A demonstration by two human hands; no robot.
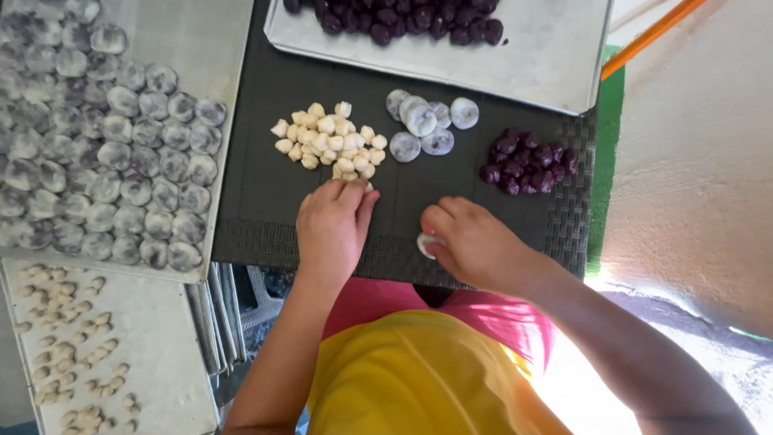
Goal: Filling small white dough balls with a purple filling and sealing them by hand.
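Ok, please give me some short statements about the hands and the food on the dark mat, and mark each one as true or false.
1. The left hand touches the pile of small cream pieces. True.
2. The right hand holds a dark purple ball. False: it holds a pale round piece at its fingertips.
3. The flat floured discs lie between the cream pieces and the small heap of purple balls. True.
4. The metal tray at the top holds cream pieces. False: it holds dark purple balls.
5. The tray on the left is filled with floured round pieces. True.
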